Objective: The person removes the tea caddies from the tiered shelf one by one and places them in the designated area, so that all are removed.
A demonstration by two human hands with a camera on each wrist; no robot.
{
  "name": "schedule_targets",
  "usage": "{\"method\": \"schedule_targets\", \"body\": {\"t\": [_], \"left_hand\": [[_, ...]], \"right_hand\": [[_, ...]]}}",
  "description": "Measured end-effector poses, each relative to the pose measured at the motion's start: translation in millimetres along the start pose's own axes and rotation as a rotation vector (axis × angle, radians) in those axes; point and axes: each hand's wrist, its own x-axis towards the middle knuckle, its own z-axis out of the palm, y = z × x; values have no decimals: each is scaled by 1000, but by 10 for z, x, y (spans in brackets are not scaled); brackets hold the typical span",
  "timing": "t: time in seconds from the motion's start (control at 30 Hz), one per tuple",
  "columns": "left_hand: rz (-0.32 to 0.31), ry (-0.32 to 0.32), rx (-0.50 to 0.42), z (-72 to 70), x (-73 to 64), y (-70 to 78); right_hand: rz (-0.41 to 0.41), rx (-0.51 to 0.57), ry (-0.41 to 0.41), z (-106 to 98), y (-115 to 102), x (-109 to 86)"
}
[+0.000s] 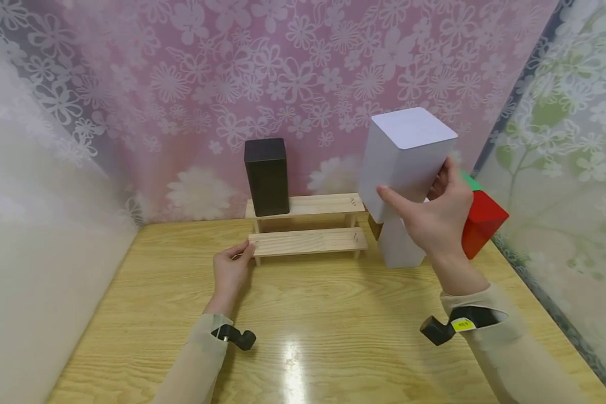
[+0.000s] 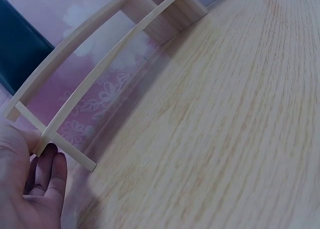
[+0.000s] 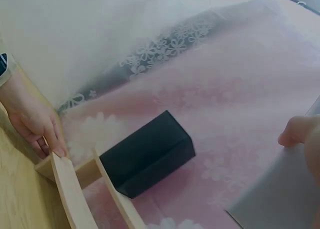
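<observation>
My right hand point(image 1: 439, 219) grips a tall white box point(image 1: 404, 163) between thumb and fingers. The box is raised above the table, over the right end of a two-tier wooden stand point(image 1: 308, 242). At the stand's left end, my left hand point(image 1: 230, 273) pinches the corner of the lower shelf; the left wrist view shows the thumb on top and the fingers curled beneath. A black box point(image 1: 266, 182) stands upright on the left part of the upper shelf. In the right wrist view the white box point(image 3: 275, 194) fills the lower right, partly covered by the thumb.
On the table point(image 1: 303, 314), right of the stand, a second white box point(image 1: 401, 249) stands, partly hidden by the held one. A red box point(image 1: 485, 221), a bit of green point(image 1: 471, 180) and a brown edge point(image 1: 375, 227) show around it. A flowered pink curtain point(image 1: 293, 67) hangs behind.
</observation>
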Motion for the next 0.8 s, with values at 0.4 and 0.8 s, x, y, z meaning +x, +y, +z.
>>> {"method": "schedule_targets", "body": {"t": [0.4,0.8], "left_hand": [[15,-2,-22,-10,-9,16],[10,0,-4,-3,-16,8]], "right_hand": [[61,-55,99,-885,324,105],[208,-128,154,-1526,697,-72]]}}
